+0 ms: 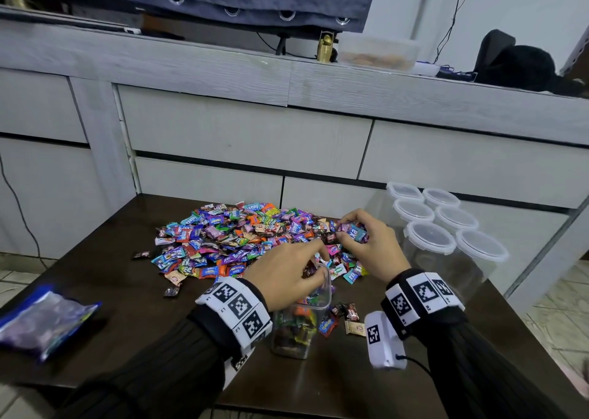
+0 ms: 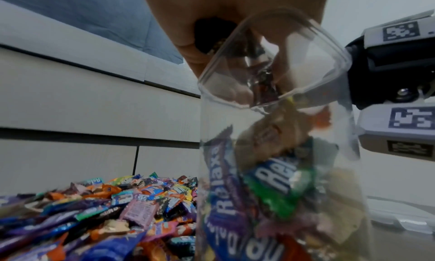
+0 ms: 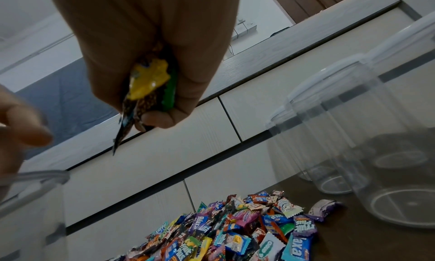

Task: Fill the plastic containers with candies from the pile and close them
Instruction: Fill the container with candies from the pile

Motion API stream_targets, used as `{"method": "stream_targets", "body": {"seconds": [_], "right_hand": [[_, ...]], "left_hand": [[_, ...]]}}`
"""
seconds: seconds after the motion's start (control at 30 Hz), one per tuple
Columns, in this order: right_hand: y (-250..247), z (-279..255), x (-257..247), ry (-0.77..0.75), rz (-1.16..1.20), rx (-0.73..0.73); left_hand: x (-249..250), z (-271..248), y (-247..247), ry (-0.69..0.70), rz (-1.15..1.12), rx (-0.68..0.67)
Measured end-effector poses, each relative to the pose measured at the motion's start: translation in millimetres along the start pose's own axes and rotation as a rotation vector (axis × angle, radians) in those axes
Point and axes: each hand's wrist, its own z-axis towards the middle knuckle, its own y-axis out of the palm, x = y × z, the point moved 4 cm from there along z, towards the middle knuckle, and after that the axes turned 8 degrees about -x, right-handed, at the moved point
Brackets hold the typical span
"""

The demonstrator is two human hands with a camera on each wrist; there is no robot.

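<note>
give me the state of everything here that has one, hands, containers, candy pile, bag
left hand: over the open container's mouth, fingers pinching candies
right hand: above the pile, gripping a fistful of candies
open container: upright, lid off, partly filled
lidded containers: six, upright, lids on, seemingly empty
candy pile: spread loose on the table
plastic bag: lying flat at the table's left edge
</note>
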Motion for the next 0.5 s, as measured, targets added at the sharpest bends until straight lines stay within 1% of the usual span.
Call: {"method": "stream_targets", "body": {"seconds": [0.07,0.17,0.27,0.37,0.43,0.5], "right_hand": [[-0.8,0.2,-0.4,0.0,0.005,0.008],[-0.5,0.3,-0.9,0.001,0.002,0.008],[0.4,-0.7,-1.5,-0.001,-0.001,0.006],[0.5,-2.1,-1.8,0.0,-0.002,0.0],[-0.2,-3.4,-2.5,0.0,0.002,-0.001],[-1.7,-4.6,-3.4,-0.003,0.009,0.004]], "left_hand": [[-2.1,1.4,1.7,-0.034,-0.025,-0.005],[-1.1,5.8,5.4,-0.051,0.012,-0.034],[0.7,12.3,7.0,-0.086,-0.008,-0.019],[3.9,18.4,5.5,-0.073,-0.188,0.069],[6.6,18.6,4.2,-0.049,-0.371,0.126],[6.7,16.9,2.6,-0.063,-0.573,0.181]]}}
